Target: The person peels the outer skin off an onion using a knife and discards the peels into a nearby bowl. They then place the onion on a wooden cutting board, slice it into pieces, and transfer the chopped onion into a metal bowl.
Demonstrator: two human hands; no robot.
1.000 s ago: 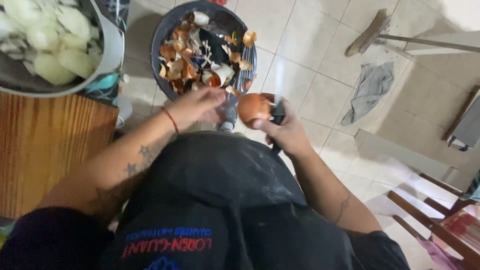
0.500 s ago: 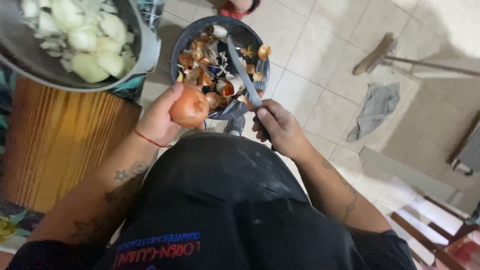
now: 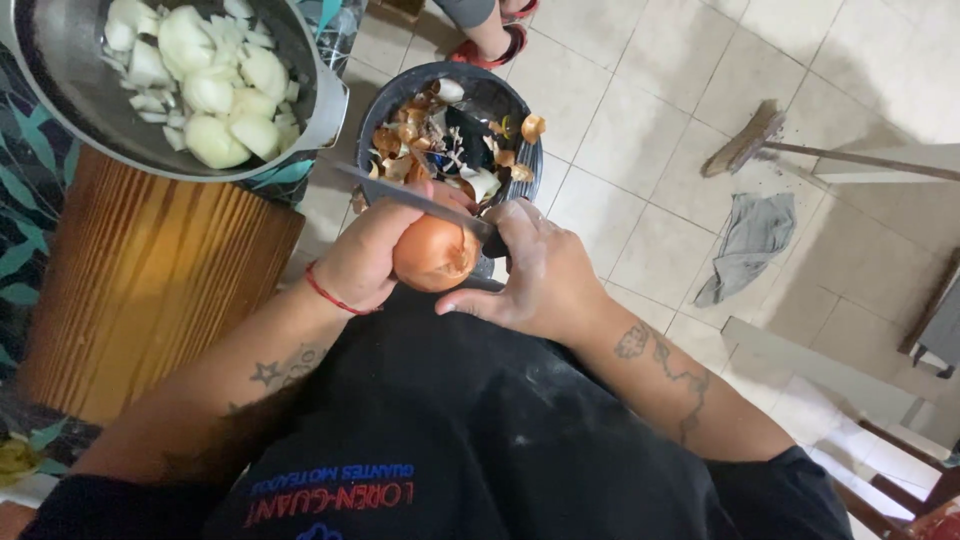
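An unpeeled brown onion (image 3: pixel 434 253) sits in mid-air just above the person's lap, over the near rim of a dark round bucket (image 3: pixel 520 110) on the tiled floor. The left hand (image 3: pixel 372 252) cups the onion from its left side, its grip closed around the bulb, a thin red band at the wrist. The right hand (image 3: pixel 538 270) has its grip closed on the handle of a knife (image 3: pixel 415 199), whose dark blade runs leftward across the top of the onion and touches it; the handle itself is mostly hidden in the fist. The bucket holds brown onion skins and pale trimmings. To the upper left, a large metal pot (image 3: pixel 320 100) with peeled, cut white onion pieces (image 3: pixel 205 85) rests on a wooden surface (image 3: pixel 150 280) with a slatted front. A black apron (image 3: pixel 480 440) covers the person's lap below the hands. Farther right on the floor lie a grey rag (image 3: pixel 750 245) and the head of a broom (image 3: pixel 745 140), well apart from the bucket. Another person's foot in a red sandal (image 3: pixel 500 35) shows beyond the bucket at the top edge.
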